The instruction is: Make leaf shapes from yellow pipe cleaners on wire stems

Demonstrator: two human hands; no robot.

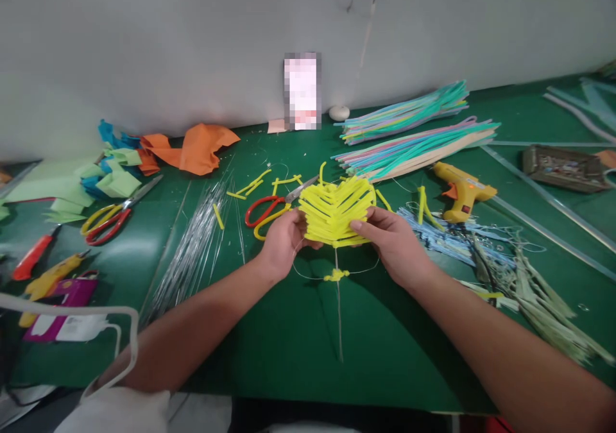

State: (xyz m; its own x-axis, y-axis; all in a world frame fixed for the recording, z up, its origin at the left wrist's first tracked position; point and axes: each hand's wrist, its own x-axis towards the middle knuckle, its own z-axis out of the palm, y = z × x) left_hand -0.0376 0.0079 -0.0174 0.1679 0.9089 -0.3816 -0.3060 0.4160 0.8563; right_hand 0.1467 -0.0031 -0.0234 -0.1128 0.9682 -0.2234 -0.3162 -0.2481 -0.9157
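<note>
One thin wire stem (339,330) points my way from the yellow leaf shape (333,218) above the green table (283,343). I see the left hand (283,239) and right hand (397,244) pinching its opposite edges between nearly closed fingers, probably to keep the strips (353,197) spread; scissors (289,197) lie just beyond, within reach, pipe-cleaner bundles (414,149) farther back.

Left hand (283,235) and right hand (398,242) hold yellow leaf shape (335,213) | scissors (288,199) beyond left hand | glue gun (462,192) at right
</note>
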